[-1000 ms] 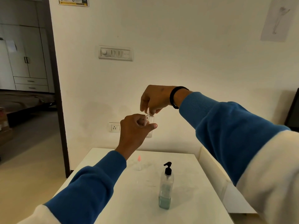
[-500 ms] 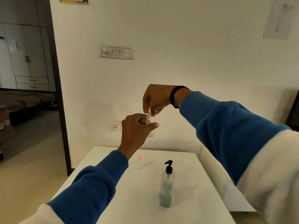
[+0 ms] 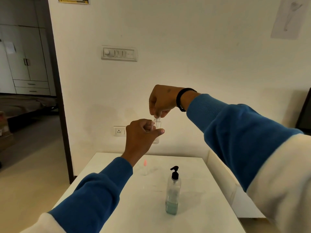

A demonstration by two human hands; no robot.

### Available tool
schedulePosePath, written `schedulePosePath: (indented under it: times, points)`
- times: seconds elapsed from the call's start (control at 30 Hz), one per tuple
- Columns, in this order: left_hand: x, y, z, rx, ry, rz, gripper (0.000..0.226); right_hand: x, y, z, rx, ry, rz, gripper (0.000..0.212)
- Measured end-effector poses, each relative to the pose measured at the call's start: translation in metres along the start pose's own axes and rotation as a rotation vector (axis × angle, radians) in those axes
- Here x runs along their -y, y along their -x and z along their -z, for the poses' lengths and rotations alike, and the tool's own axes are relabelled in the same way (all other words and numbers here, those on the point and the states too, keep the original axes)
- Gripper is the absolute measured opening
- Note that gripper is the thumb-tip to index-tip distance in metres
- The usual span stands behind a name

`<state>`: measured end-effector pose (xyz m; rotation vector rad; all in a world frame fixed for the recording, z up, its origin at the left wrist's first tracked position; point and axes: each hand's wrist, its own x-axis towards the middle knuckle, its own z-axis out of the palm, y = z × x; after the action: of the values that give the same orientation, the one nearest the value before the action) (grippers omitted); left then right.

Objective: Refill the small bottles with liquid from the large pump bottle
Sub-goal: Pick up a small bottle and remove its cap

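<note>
Above table (image 3: pixel 127 207) (midair): hand-held small bottle (image 3: pixel 157 130)

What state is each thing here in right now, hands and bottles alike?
Left hand: grips the small clear bottle, held up above the table.
Right hand: pinches the bottle's top.
Small clear bottle: upright, looks empty.
Pump bottle: upright on the table, untouched, little liquid left.
Pink-tipped bottle: standing on the table, capped.

worktop (image 3: pixel 117 207) white | pump bottle (image 3: pixel 173 192) clear, black pump, pale green liquid | small bottle (image 3: pixel 145 167) pink tip | sleeves (image 3: pixel 235 132) blue, cream
</note>
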<state>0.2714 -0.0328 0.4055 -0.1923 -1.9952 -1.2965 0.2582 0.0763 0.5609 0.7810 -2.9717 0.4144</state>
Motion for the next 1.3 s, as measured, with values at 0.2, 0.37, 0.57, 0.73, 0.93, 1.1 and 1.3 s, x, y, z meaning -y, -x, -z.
schedulePosePath:
  times: [0.2, 0.37, 0.57, 0.73, 0.93, 1.1, 1.3]
  points:
    - [-0.003, -0.003, 0.000, -0.010, -0.016, -0.012, 0.038, -0.002, 0.002, -0.001, -0.079, -0.030, -0.018, 0.029]
    - [-0.008, -0.007, -0.003, -0.017, -0.027, -0.019, 0.041, 0.003, -0.002, -0.003, -0.080, 0.085, -0.037, 0.017]
    - [-0.007, -0.004, -0.003, -0.009, -0.027, -0.013, 0.035, 0.004, 0.001, -0.001, 0.059, 0.071, 0.003, 0.025]
    - [-0.006, -0.004, -0.002, -0.005, -0.040, -0.009, 0.035, 0.001, -0.002, -0.001, -0.147, 0.028, -0.049, 0.022]
    - [-0.006, -0.003, -0.003, -0.004, -0.035, -0.015, 0.037, 0.002, -0.001, 0.000, -0.063, 0.090, -0.049, 0.009]
    - [-0.002, -0.001, -0.003, -0.001, -0.029, 0.001, 0.034, 0.005, 0.006, 0.002, -0.015, 0.077, 0.002, 0.031]
    - [-0.007, -0.002, -0.003, -0.003, 0.007, 0.002, 0.037, 0.000, 0.000, -0.004, -0.096, 0.099, -0.068, 0.022]
